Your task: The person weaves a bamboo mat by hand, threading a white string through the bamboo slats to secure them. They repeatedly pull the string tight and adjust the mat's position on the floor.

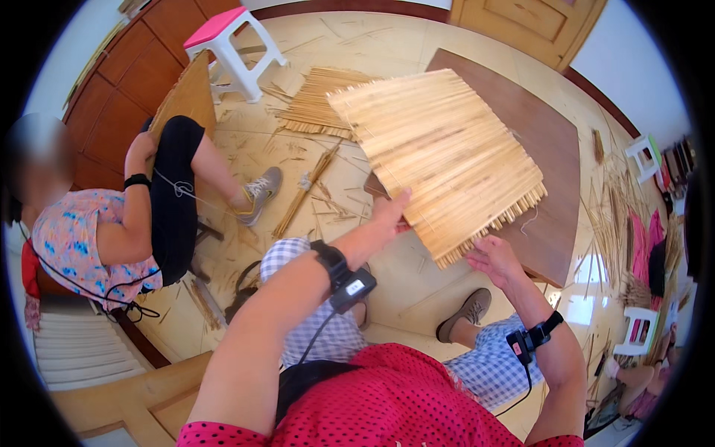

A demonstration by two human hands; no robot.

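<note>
A stiff mat of pale plant stalks [447, 149], laid side by side and stitched together, is held tilted in front of me. Uneven stalk ends stick out along its near right edge. My left hand [389, 216] grips the left edge, thumb on top and fingers underneath. At the near corner, my right hand [493, 259] is closed on the ragged stalk ends. Beneath the mat stands a low brown table [547, 141], partly covered by it. A thin loose thread [529, 221] hangs by the mat's right edge.
On the left, a seated person [104, 216] holds a similar panel [186, 97] and some string. Another stalk mat [316, 104] and a tied stalk bundle [305, 190] lie on the littered floor. A white stool with a pink top [234, 52] stands behind.
</note>
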